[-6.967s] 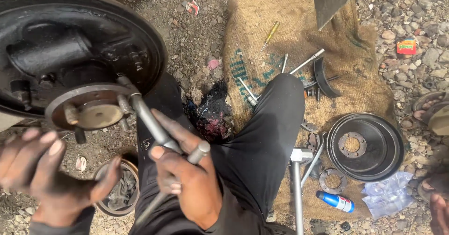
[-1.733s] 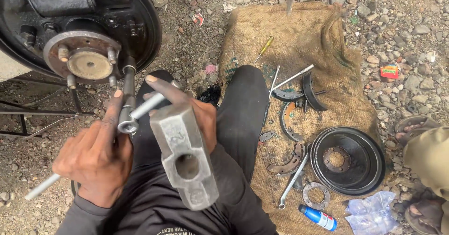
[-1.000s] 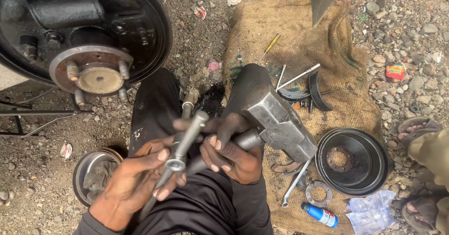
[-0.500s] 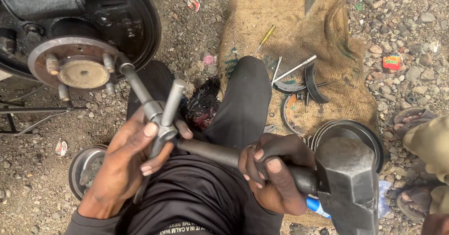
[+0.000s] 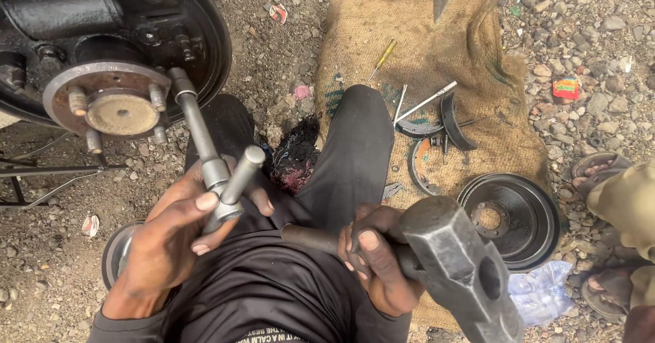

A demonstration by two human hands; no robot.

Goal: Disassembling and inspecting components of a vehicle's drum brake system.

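**Operator:** Gravel and dirt underfoot, with a burlap sack (image 5: 437, 63) spread out to the right of the wheel hub (image 5: 112, 104). I take that hub as my landmark. My left hand (image 5: 174, 240) is closed around the cross wrench (image 5: 215, 169), just below and right of the hub, over my lap. The wrench's long arm runs up and left, and its socket end sits at the hub's upper right edge, on or by a stud; I cannot tell which.

**Observer:** And the right?

**Operator:** My right hand (image 5: 375, 264) is wrapped tight on the sledgehammer (image 5: 450, 268), choked up on the handle just behind the head, well right of the hub and lower.

**Observer:** How do they handle?

**Operator:** I judge the wrench stiff, solid steel, smooth and perhaps greasy, so I grip at the crossing where the arms meet. It looks dull grey, round-barred, with a blunt cylinder end pointing up. The hammer should be heavy and head-loaded; holding near the head tames it. Its head is dark, faceted, scuffed, with an eye hole through it.

**Observer:** Anything else around?

**Operator:** A brake drum (image 5: 508, 220) far right of the hub, brake shoes (image 5: 437, 135) on the sack, a yellow screwdriver (image 5: 382, 56) beyond them.
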